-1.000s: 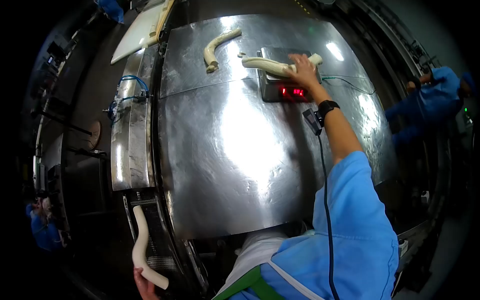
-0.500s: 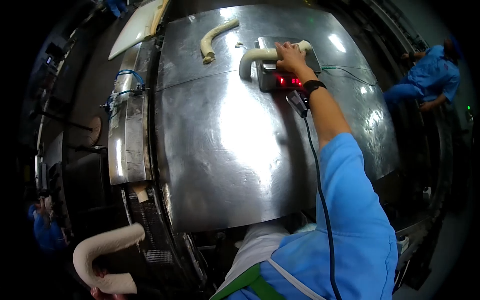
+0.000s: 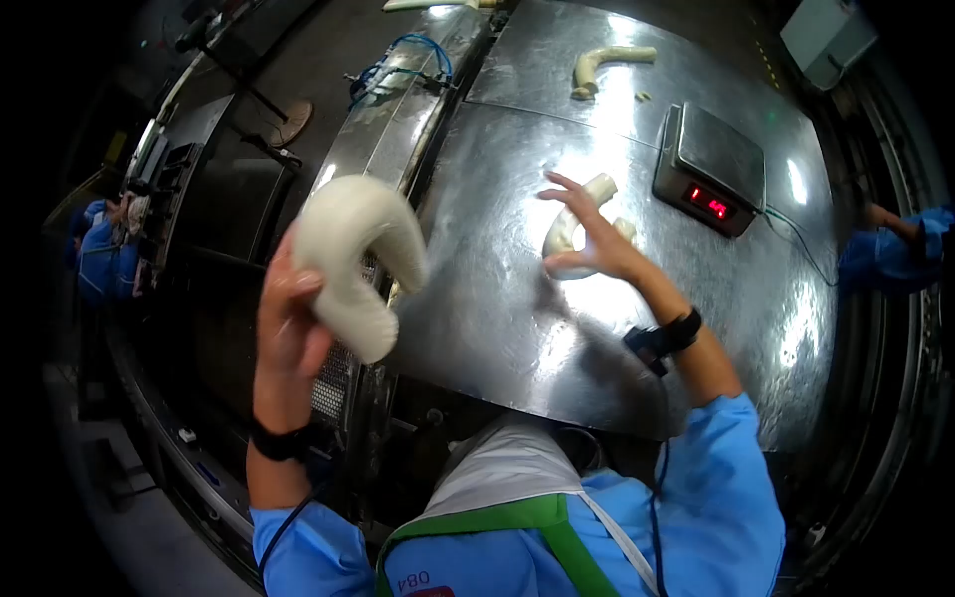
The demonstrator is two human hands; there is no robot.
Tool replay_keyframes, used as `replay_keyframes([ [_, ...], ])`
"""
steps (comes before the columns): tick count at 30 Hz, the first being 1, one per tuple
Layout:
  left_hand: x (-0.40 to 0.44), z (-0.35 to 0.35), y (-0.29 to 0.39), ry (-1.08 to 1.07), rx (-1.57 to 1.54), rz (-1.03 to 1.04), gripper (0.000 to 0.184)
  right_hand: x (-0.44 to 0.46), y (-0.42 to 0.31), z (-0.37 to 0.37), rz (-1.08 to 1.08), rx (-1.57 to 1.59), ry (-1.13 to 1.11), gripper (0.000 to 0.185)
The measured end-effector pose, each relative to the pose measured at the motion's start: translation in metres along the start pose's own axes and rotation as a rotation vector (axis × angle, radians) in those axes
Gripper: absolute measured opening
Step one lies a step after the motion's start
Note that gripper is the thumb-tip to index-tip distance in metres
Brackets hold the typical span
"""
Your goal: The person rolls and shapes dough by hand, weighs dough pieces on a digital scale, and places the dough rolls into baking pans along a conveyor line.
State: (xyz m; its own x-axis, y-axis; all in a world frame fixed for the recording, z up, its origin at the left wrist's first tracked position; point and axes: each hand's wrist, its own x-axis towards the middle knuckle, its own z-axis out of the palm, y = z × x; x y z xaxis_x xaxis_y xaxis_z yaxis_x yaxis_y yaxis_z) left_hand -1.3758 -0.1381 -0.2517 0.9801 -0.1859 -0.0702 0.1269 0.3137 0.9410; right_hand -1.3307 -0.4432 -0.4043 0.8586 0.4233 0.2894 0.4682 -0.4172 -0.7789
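My left hand (image 3: 293,308) grips a thick, pale dough roll (image 3: 348,224), bent into a U, above the left edge of the metal table (image 3: 477,328). Over the table's middle, my right hand (image 3: 587,234) has its fingers spread, with thumb and index apart. Just beneath and behind it lies a second curved dough roll (image 3: 602,187), partly hidden by the hand; whether they touch is hard to tell. To the right stands a scale (image 3: 718,154) with a bare plate and a lit red display.
A shorter bent dough piece (image 3: 617,54) with small scraps lies at the table's far side. Metal machinery (image 3: 398,119) with blue hoses runs along the left. One person (image 3: 104,254) is at far left, another (image 3: 900,249) at far right. A cable runs from the scale.
The dough roll has left the scale and now lies nearer on the table, with my right hand above it. My left hand has raised its roll from the lower left. The view has shifted left.
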Motion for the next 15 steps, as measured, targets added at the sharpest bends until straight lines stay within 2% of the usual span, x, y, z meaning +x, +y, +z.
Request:
replay_keyframes([
  [2,0.008,0.021,-0.011,-0.072,-0.130,-0.050,0.063,0.017,-0.030,0.021,-0.107,0.226,0.047,0.073],
  [5,0.015,0.047,-0.031,-0.149,-0.238,-0.064,0.056,0.031,-0.067,0.034,-0.257,0.392,-0.129,0.072],
  [6,0.018,0.054,-0.040,-0.184,-0.229,-0.062,0.053,0.030,-0.070,0.038,-0.261,0.384,-0.127,0.072],
  [7,0.022,0.061,-0.049,-0.223,-0.221,-0.059,0.051,0.028,-0.070,0.040,-0.174,0.548,-0.086,0.074],
  [8,0.028,0.065,-0.062,-0.225,-0.093,0.025,0.046,0.025,-0.069,0.042,-0.084,0.707,-0.037,0.076],
  [9,0.033,0.067,-0.079,-0.222,0.097,0.057,0.044,0.020,-0.064,0.048,-0.015,0.782,0.015,0.071],
  [11,0.051,0.063,-0.101,-0.331,0.917,0.419,0.045,0.009,-0.055,0.056,0.155,0.904,0.134,0.060],
  [12,0.055,0.063,-0.104,-0.357,0.902,0.435,0.045,0.003,-0.049,0.052,0.157,0.882,0.159,0.060],
  [14,0.052,0.065,-0.101,-0.375,1.288,0.456,0.042,-0.008,-0.046,0.042,0.252,1.046,0.308,0.051],
  [15,0.050,0.055,-0.095,-0.334,1.288,0.448,0.041,-0.017,-0.044,0.020,0.369,0.850,0.309,0.049],
])
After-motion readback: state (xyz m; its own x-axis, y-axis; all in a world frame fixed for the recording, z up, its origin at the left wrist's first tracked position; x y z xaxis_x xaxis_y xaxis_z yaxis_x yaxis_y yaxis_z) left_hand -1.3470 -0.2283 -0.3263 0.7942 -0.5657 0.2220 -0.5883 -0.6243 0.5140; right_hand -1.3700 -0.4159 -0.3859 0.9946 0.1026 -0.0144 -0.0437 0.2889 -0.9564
